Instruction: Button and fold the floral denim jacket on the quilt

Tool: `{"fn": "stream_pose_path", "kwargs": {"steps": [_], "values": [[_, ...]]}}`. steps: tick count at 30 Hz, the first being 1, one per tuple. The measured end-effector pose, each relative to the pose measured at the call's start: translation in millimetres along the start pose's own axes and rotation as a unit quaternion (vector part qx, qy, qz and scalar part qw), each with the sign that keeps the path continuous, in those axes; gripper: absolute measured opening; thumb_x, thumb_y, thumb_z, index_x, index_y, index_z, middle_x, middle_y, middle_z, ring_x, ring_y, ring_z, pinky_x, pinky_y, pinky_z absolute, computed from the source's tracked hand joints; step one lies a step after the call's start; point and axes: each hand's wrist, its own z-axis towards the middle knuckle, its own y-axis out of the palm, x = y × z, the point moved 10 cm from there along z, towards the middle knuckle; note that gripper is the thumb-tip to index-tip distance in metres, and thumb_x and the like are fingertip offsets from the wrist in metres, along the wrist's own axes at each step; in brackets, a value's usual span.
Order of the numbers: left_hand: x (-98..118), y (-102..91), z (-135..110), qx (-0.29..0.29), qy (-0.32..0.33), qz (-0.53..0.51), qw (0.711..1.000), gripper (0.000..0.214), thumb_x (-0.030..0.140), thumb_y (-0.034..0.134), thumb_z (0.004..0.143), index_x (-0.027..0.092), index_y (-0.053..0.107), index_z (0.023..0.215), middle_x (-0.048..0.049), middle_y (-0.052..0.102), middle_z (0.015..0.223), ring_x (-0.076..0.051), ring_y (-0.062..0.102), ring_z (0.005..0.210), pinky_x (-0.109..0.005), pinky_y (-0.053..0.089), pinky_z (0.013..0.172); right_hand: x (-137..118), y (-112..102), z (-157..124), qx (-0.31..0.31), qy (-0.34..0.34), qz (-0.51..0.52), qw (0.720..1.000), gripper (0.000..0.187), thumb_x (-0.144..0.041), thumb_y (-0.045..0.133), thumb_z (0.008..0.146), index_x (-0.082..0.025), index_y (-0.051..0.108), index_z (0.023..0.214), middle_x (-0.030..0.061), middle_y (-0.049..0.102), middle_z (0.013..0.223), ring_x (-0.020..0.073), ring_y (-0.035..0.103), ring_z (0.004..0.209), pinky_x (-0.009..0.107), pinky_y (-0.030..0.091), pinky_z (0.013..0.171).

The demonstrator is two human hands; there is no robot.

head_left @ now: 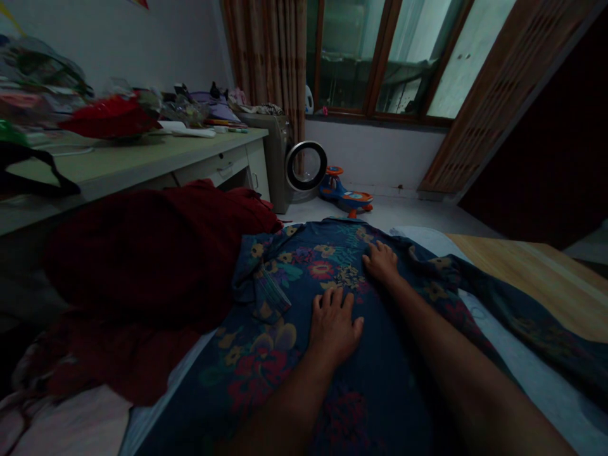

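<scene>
A dark blue floral shirt [304, 342] lies spread out in front of me, its collar end pointing away. Its left sleeve [266, 278] is folded in over the body, with the cuff on top. The right sleeve [513, 304] stretches out to the right, across a pale cloth and a wooden surface. My left hand [334, 326] rests palm down on the middle of the shirt, fingers spread. Further up, near the right shoulder, my right hand [381, 261] lies on the fabric with its fingers apart. Neither hand grips anything.
Dark red cloth [156, 253] is heaped at the left, beside a cluttered desk [228, 149]. Beyond stand a washing machine with its round door [306, 166] open and a blue and orange ride-on toy [346, 195]. A wooden board [536, 269] lies at the right.
</scene>
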Motion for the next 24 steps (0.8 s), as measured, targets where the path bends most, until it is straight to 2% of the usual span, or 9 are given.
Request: {"fn": "stream_pose_path", "kwargs": {"steps": [3,5,7,9,12,14,17,19,24], "values": [[-7.1,-1.6,1.4,0.002,-0.017,-0.025,1.000,0.035,0.040,0.052,0.092,0.022,0.056,0.122,-0.0084,0.056,0.132,-0.028,0.043,0.127,-0.048,0.033,0.106,-42.7,0.8,-37.5,-0.017,-0.138,0.072,0.988,0.044,-0.032,0.041,0.095,-0.020,0.052,0.137,0.0108,0.049,0.144,0.0228,0.045,0.130,0.036,0.035,0.107],[-12.7,-2.6,1.6,0.005,-0.027,-0.044,0.999,0.026,0.034,0.049,0.094,0.021,0.058,0.115,-0.0071,0.061,0.123,-0.024,0.047,0.122,-0.043,0.035,0.104,-50.8,7.3,-60.4,-0.047,-0.176,0.086,0.980,0.041,-0.031,0.040,0.096,-0.022,0.055,0.133,0.0086,0.052,0.142,0.0205,0.048,0.128,0.035,0.034,0.107],[-14.3,-4.4,1.0,0.013,-0.019,-0.056,0.998,0.022,0.030,0.050,0.094,0.021,0.058,0.113,-0.0053,0.062,0.119,-0.022,0.049,0.120,-0.040,0.036,0.103,-34.8,8.4,-72.0,-0.046,-0.139,0.059,0.988,0.042,-0.032,0.038,0.097,-0.023,0.054,0.134,0.0079,0.049,0.146,0.0217,0.043,0.134,0.040,0.030,0.111],[-14.1,-5.8,-0.3,0.018,-0.009,-0.059,0.998,0.023,0.029,0.054,0.092,0.021,0.058,0.113,-0.0045,0.062,0.120,-0.022,0.048,0.120,-0.041,0.036,0.104,-6.9,3.3,-76.8,-0.037,-0.059,0.013,0.998,0.044,-0.033,0.035,0.098,-0.024,0.051,0.138,0.0084,0.043,0.151,0.0255,0.037,0.138,0.049,0.027,0.112],[-14.6,-7.2,-1.6,0.016,-0.010,-0.059,0.998,0.023,0.028,0.056,0.090,0.021,0.058,0.112,-0.0045,0.062,0.119,-0.022,0.049,0.119,-0.041,0.035,0.104,16.2,-6.7,-85.6,-0.052,0.021,-0.036,0.998,0.045,-0.033,0.037,0.096,-0.022,0.052,0.137,0.0119,0.045,0.149,0.0318,0.039,0.136,0.055,0.032,0.107],[-16.1,-8.8,-1.7,0.013,-0.019,-0.062,0.998,0.019,0.024,0.055,0.090,0.021,0.059,0.108,-0.0044,0.062,0.116,-0.021,0.051,0.117,-0.038,0.036,0.103,4.1,-12.8,-94.5,-0.053,0.002,-0.029,0.998,0.044,-0.031,0.040,0.094,-0.021,0.054,0.135,0.0134,0.046,0.148,0.0306,0.042,0.134,0.049,0.035,0.106],[-18.4,-11.7,-1.7,0.013,-0.031,-0.064,0.997,0.017,0.016,0.052,0.089,0.021,0.060,0.104,-0.0045,0.063,0.113,-0.019,0.053,0.113,-0.035,0.038,0.101,-37.2,-15.7,-115.3,-0.030,-0.084,0.033,0.995,0.045,-0.028,0.038,0.095,-0.022,0.052,0.138,0.0102,0.044,0.150,0.0233,0.042,0.135,0.038,0.035,0.107],[-18.1,-13.2,-2.1,0.017,-0.028,-0.056,0.998,0.019,0.015,0.052,0.088,0.020,0.060,0.105,-0.0049,0.064,0.113,-0.019,0.053,0.115,-0.034,0.038,0.102,-55.8,-11.2,-129.6,-0.018,-0.109,0.054,0.992,0.044,-0.028,0.039,0.095,-0.024,0.053,0.136,0.0079,0.047,0.148,0.0222,0.042,0.135,0.039,0.033,0.109],[-17.3,-8.9,-2.9,0.022,-0.026,-0.021,0.999,0.029,0.017,0.054,0.087,0.020,0.060,0.115,-0.0063,0.063,0.122,-0.019,0.050,0.122,-0.039,0.032,0.110,-65.5,-5.2,-145.3,0.009,-0.114,0.060,0.992,0.043,-0.028,0.037,0.096,-0.025,0.053,0.136,0.0074,0.049,0.146,0.0233,0.043,0.134,0.042,0.030,0.111]]}}
